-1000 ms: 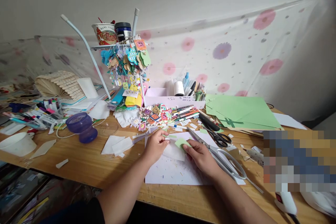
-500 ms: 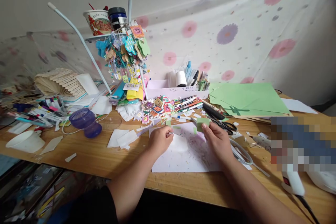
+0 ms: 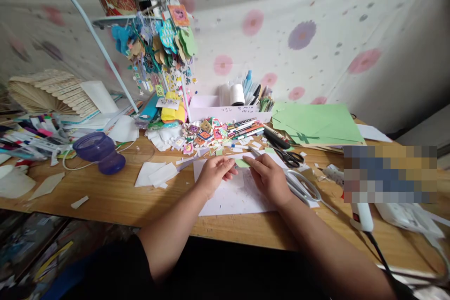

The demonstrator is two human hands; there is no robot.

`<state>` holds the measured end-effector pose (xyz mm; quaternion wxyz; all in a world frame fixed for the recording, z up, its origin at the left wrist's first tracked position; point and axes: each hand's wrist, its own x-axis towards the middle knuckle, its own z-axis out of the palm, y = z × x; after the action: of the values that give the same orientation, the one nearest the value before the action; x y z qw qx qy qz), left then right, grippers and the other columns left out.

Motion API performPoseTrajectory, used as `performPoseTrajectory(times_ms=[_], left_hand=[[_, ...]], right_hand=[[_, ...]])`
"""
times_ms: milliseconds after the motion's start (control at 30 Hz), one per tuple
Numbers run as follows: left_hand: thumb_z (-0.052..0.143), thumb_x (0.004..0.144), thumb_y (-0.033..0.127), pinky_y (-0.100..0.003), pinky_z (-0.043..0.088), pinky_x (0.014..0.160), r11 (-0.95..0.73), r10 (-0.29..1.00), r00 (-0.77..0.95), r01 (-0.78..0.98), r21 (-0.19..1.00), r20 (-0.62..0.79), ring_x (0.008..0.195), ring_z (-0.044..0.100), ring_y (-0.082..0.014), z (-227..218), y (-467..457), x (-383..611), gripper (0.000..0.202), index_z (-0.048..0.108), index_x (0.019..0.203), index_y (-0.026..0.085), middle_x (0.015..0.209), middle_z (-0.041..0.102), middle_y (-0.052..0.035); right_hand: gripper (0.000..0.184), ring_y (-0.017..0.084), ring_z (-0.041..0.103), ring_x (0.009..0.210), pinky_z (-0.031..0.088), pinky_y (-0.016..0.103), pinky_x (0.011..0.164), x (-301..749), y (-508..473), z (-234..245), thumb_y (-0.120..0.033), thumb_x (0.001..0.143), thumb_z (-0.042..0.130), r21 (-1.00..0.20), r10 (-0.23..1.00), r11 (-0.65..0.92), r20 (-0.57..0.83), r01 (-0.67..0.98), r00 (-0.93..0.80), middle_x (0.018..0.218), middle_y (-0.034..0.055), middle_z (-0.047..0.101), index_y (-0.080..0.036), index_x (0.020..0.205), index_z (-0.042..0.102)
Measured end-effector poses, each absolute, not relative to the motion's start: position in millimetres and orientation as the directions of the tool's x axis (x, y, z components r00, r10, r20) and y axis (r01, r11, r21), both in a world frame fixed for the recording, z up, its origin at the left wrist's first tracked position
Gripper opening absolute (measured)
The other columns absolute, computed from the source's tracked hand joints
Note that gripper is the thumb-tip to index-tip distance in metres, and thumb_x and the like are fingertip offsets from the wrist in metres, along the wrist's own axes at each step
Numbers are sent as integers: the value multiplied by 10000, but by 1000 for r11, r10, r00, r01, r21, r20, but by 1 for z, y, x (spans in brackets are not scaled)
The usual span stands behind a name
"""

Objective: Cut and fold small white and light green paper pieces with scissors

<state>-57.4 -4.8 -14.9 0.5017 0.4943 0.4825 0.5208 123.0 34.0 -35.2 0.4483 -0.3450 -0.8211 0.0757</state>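
1. Green paper piece [image 3: 241, 163] is spanning the gap between the two hands, above a white sheet [image 3: 225, 205].
2. Right hand [image 3: 270, 176] is gripping this piece at its right part, the thumb and fingers pressing together on it.
3. Left hand [image 3: 216, 174] is bringing its thumb and forefinger to the left edge of the piece; whether these are pinching it or merely meeting it, one cannot tell.
4. Just right of the grip, grey-handled scissors [image 3: 314, 190] are lying partly behind the right hand; black scissors [image 3: 292, 159] are resting slightly farther out.
5. Beyond the grip, small coloured cutouts [image 3: 206, 135] are forming a heap, with pens [image 3: 246, 127] lying just to its right.
6. Behind these, a white box [image 3: 225, 113] is standing, a thread spool [image 3: 237, 93] showing above its front wall.
7. Left of the grip, white paper scraps [image 3: 162, 174] are lying on the wooden table [image 3: 168, 208]; farther left, a purple cup [image 3: 111, 162] is standing.
8. Far beyond and to the right of the grip, large green sheets [image 3: 316, 119] are lying stacked.
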Motion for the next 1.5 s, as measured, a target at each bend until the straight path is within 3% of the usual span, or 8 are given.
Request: performPoseTrajectory(times_ms=[133, 300, 533, 800, 1033, 1267, 1500], left_hand=[[687, 693, 399, -206, 398, 505, 32, 999, -23, -126, 991, -35, 499, 520, -81, -13, -4, -62, 274, 581, 708, 147, 615, 642, -16], [678, 697, 498, -233, 444, 513, 94, 996, 30, -201, 975, -90, 528, 592, -116, -11, -4, -63, 375, 557, 777, 152, 704, 685, -60], [730, 620, 334, -202, 409, 493, 52, 996, -56, -241, 969, -68, 483, 542, -83, -15, 0, -63, 278, 549, 756, 172, 560, 557, 51], [662, 632, 257, -189, 334, 466, 6, 984, -172, -181, 984, -37, 443, 457, -56, -9, 6, -68, 186, 516, 713, 175, 538, 504, 76], [653, 679, 263, -202, 349, 496, 1, 989, -146, -77, 997, -12, 480, 466, -66, -8, 8, -62, 159, 543, 749, 172, 587, 528, 65], [631, 718, 263, -207, 363, 521, 13, 998, -62, 44, 999, -11, 512, 474, -80, -8, 3, -59, 132, 543, 775, 183, 588, 522, 70], [593, 750, 238, -203, 366, 541, -21, 999, -23, 121, 992, 24, 549, 472, -87, -7, 2, -58, 89, 516, 770, 199, 605, 506, 72]], right_hand=[[307, 163, 545, 664, 469, 291, 615, 122, 34, -36, -188, 906, 435, -380, 597, 768, 715, 515, -362, 751, 50, 531, -182, 1095, 677], [285, 159, 563, 675, 479, 281, 608, 122, 34, -35, -192, 912, 445, -330, 559, 786, 739, 522, -375, 768, 53, 554, -196, 1071, 682], [315, 186, 593, 702, 501, 304, 620, 116, 30, -31, -168, 890, 455, -293, 540, 809, 711, 509, -450, 792, 73, 604, -226, 1110, 672], [282, 169, 621, 551, 495, 281, 513, 125, 34, -37, -205, 900, 461, -381, 610, 739, 729, 556, -311, 720, 61, 672, -206, 1118, 640], [296, 181, 622, 646, 512, 298, 588, 127, 33, -32, -193, 914, 429, -465, 643, 731, 715, 499, -274, 780, 74, 646, -207, 1163, 589], [359, 185, 620, 741, 528, 324, 697, 125, 34, -22, -237, 884, 505, -541, 668, 741, 651, 397, -359, 881, 77, 643, -214, 1241, 528], [233, 172, 658, 704, 527, 281, 663, 120, 35, -26, -180, 861, 525, -585, 683, 729, 595, 354, -423, 838, 71, 715, -192, 1056, 651]])
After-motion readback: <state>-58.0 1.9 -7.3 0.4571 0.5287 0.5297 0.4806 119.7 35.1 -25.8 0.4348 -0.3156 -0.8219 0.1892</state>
